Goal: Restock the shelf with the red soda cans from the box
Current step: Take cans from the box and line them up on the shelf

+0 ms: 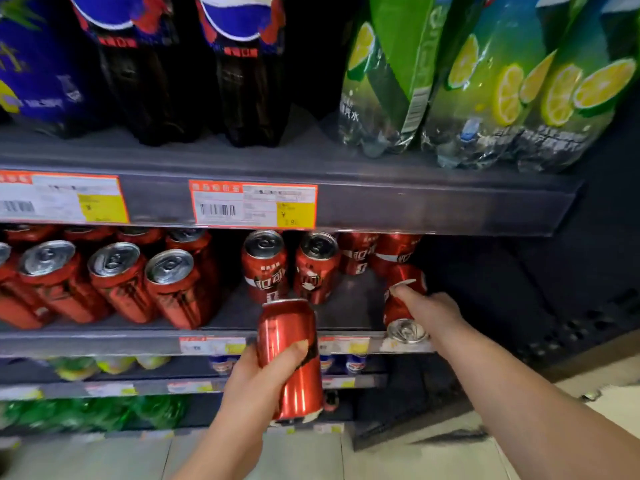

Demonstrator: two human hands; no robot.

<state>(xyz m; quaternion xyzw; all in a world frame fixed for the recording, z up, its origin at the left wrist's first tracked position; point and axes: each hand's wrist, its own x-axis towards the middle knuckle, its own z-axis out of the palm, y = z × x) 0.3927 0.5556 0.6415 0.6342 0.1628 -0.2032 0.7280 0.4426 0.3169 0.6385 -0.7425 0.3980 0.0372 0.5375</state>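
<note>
My left hand (254, 386) grips a red soda can (289, 344) upright in front of the middle shelf edge (104, 342). Over at the shelf's right end, my right hand (427, 308) holds a second red can (403, 304) tilted on its side, its silver top (407, 330) toward me. Several red cans (265, 268) stand behind on the shelf, and more red cans (117, 282) lean in rows at the left. The box is out of view.
The shelf above carries dark cola bottles (242, 81) and green lime-drink packs (502, 88), with price tags (252, 204) on its edge. Lower shelves hold green bottles (104, 410). A dark shelf side panel (519, 289) stands at the right. Pale floor tiles (398, 455) lie below.
</note>
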